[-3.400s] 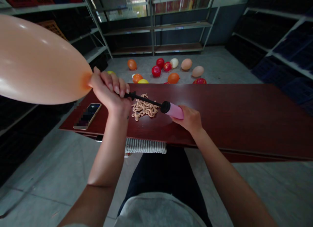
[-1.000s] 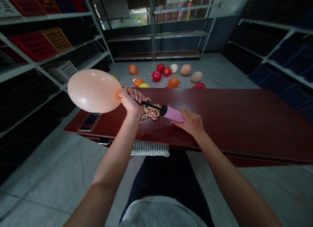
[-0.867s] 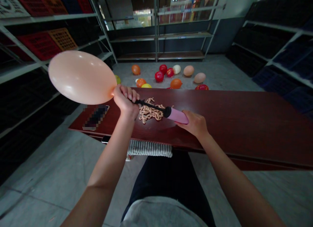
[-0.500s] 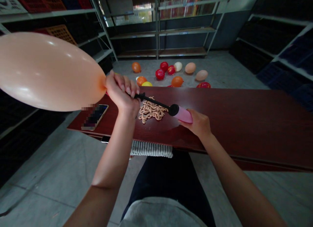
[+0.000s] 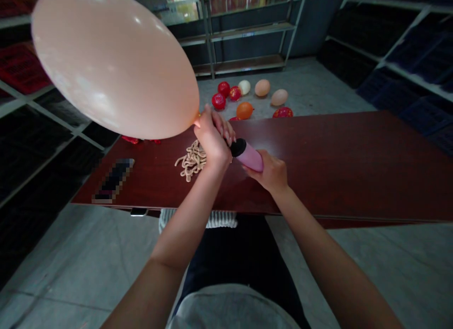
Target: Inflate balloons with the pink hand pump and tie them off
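A large peach balloon [image 5: 116,60], blown up, rises up and left from my left hand [image 5: 214,135]. That hand is closed around the balloon's neck, where the pump's nozzle end is hidden under the fingers. My right hand [image 5: 271,172] wraps round the pink barrel of a hand pump [image 5: 250,158]. The pump's black cap sits right against my left fingers, and its black rod is out of sight. Just left of my left wrist, a pile of uninflated peach balloons [image 5: 193,161], long and curled, lies on the dark red table [image 5: 336,164], partly covered by my forearm.
A phone [image 5: 115,180] lies at the table's left end, near some red items [image 5: 130,139]. On the floor beyond are several blown-up balloons, among them an orange balloon [image 5: 244,110]. Metal shelves [image 5: 251,34] stand behind, with dark crates at both sides. A striped cushion [image 5: 221,219] shows below the table edge.
My left hand and the balloon have moved right, bringing the hand against the pump's cap; the black rod between them no longer shows. The balloon looks larger. The view has shifted.
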Available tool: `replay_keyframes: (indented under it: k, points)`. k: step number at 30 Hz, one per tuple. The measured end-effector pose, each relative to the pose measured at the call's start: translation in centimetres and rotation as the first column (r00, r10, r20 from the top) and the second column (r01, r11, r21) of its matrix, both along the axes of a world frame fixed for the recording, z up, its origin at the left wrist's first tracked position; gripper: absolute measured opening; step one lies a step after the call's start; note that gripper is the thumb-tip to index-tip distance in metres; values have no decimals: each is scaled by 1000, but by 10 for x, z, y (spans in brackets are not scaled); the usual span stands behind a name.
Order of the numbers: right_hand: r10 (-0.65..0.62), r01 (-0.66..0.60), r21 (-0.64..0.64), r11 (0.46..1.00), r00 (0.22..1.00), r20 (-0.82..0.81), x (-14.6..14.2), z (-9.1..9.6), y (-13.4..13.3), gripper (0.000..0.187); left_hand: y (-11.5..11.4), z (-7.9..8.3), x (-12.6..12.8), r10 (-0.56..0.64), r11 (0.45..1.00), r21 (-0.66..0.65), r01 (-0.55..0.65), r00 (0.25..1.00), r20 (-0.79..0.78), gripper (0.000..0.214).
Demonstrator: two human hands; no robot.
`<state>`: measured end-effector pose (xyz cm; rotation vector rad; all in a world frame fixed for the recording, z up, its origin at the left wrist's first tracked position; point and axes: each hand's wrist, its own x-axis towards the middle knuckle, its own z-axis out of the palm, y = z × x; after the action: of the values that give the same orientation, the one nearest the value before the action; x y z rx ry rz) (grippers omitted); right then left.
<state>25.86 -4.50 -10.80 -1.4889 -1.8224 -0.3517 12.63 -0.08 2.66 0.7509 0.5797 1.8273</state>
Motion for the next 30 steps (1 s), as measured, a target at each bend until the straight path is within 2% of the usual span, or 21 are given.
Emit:
replay_keyframes:
  k: [3,7,13,22,26,30]
  points:
    - [5,-4,-26,1000,1000,25,-3,1,0,55,3,-13,-7,-28,1000,-10,28,999,15,53]
    - [59,-55,-52,997,996,74,-7,4,0,53,5,-19,-33,-12,988,-155,19,999,43,53]
    - [91,-81,-77,994,986,141,-7,6,-3,54,3,-17,-72,21,987,-163,-1,993,117,50]
    - [140,-129,-68,989,968,208,-10,8,-6,49,-3,-10,-137,119,979,-180,-98,986,115,49]
    - [152,-147,-41,988,967,203,-10,6,-5,50,-8,5,-145,124,988,-113,-108,983,138,48]
    - [113,-109,-32,994,978,178,-7,4,-4,50,-12,21,-128,107,994,-22,-105,986,126,51]
